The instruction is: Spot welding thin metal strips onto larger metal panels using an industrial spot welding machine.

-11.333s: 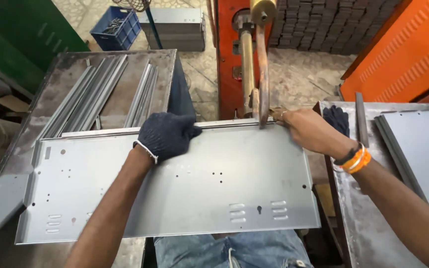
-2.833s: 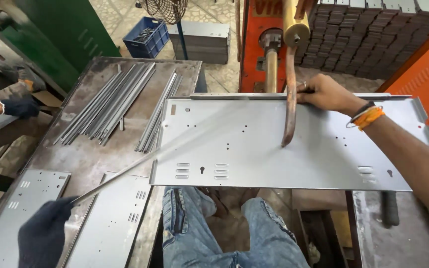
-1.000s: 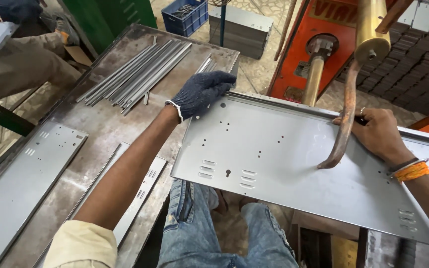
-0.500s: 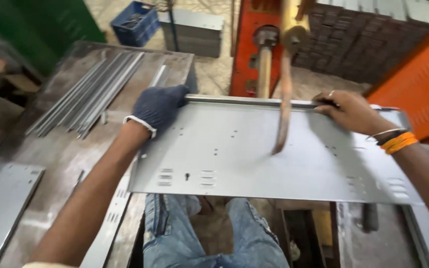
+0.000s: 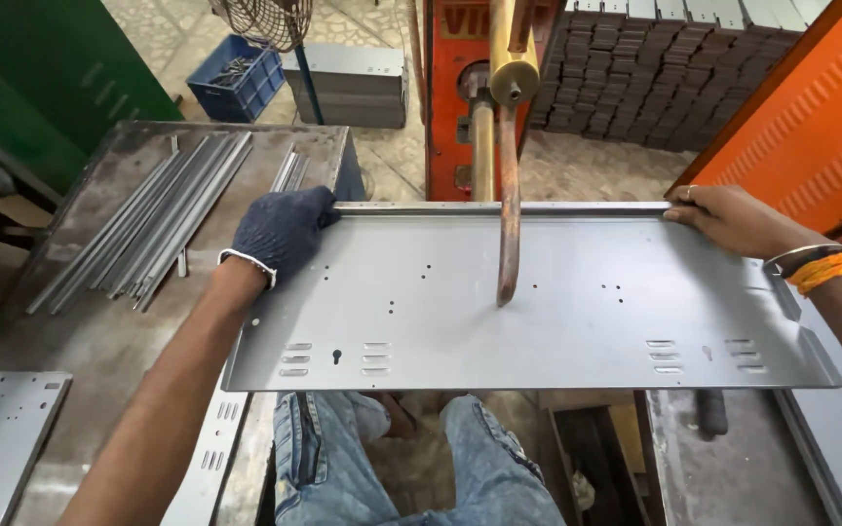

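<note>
The curved copper electrode arm (image 5: 507,205) comes down onto the middle of the sheet-metal panel (image 5: 538,312), splitting its open surface into left and right halves. Metal strips (image 5: 148,229) crowd the left table (image 5: 80,331).

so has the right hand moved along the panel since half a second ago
Yes. The right hand now grips the far edge of the metal panel nearer its right end, farther right of the curved copper rod.

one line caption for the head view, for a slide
Gloved left hand and bare right hand hold a steel panel under a curved electrode.
</note>
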